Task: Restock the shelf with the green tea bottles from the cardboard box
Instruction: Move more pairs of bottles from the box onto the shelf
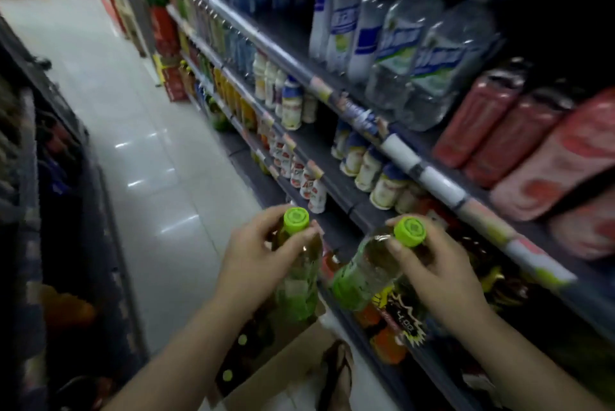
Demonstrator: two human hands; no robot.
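My left hand (259, 254) grips a green tea bottle (298, 280) by its neck, just under the lime-green cap; the bottle hangs upright above the cardboard box (283, 374). My right hand (429, 264) holds a second green tea bottle (362, 274) near its cap, tilted with its base toward the left, in front of the low shelf (346, 231). Down in the open box stand more bottles with green caps (228, 375), dark and partly hidden by my left arm.
Shelving runs along the right: large water bottles (409, 44) on top, red drink bottles (506, 124) further right, small white bottles (366, 167) on the middle shelf, orange bottles (386, 340) low down. A white tiled aisle (133, 131) stretches ahead. Another dark rack (33, 211) borders the left.
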